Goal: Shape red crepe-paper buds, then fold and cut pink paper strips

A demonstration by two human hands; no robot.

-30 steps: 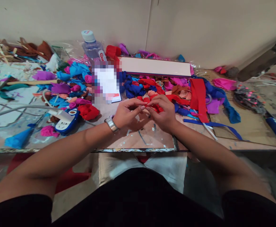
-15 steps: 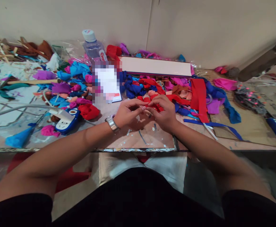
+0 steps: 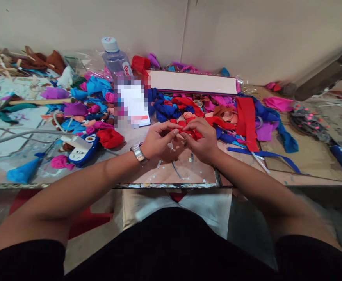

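Red crumpled fabric (image 3: 196,134) lay just beyond left hand (image 3: 156,139) and right hand (image 3: 204,141), their fingers curled in, the hold unclear; work seemed unfinished, a flat red fabric strip (image 3: 246,121) lying loose rightward.

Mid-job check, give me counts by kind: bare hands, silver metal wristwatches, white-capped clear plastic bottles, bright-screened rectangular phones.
Bare left hand and right hand: 2
Silver metal wristwatch: 1
White-capped clear plastic bottle: 1
Bright-screened rectangular phone: 1
Total: 5
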